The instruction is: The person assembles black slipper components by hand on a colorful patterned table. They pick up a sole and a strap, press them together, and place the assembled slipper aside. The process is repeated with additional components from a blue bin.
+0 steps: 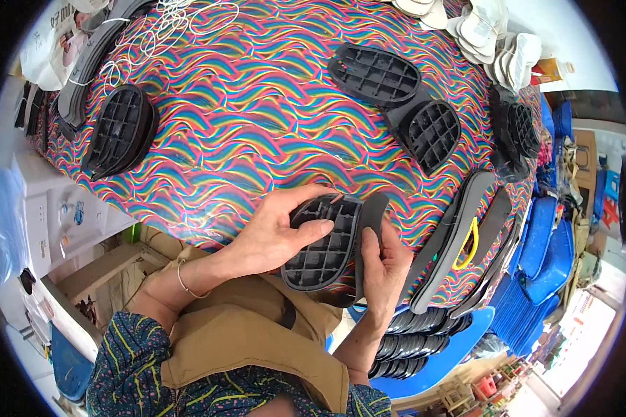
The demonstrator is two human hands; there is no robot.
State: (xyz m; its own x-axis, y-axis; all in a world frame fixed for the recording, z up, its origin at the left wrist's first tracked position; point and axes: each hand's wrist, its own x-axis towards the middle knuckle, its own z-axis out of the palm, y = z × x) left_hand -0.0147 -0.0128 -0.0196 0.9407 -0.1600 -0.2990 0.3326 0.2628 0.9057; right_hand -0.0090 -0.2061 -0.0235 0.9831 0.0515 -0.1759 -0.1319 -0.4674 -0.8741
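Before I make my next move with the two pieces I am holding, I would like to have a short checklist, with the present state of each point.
1. Left grip holds the black gridded sole: ok, thumb lying over the grid.
2. Gridded face turned upward, in view: ok.
3. Right grip holds the dark strip: ok, thumb against it.
4. Strip touching the sole along its whole edge: cannot tell; fingers cover part of it.
5. White cord away from both hands: ok, it lies at the table's far left.
6. Yellow loop apart from the right hand: ok, it lies farther right, by the loose strips.
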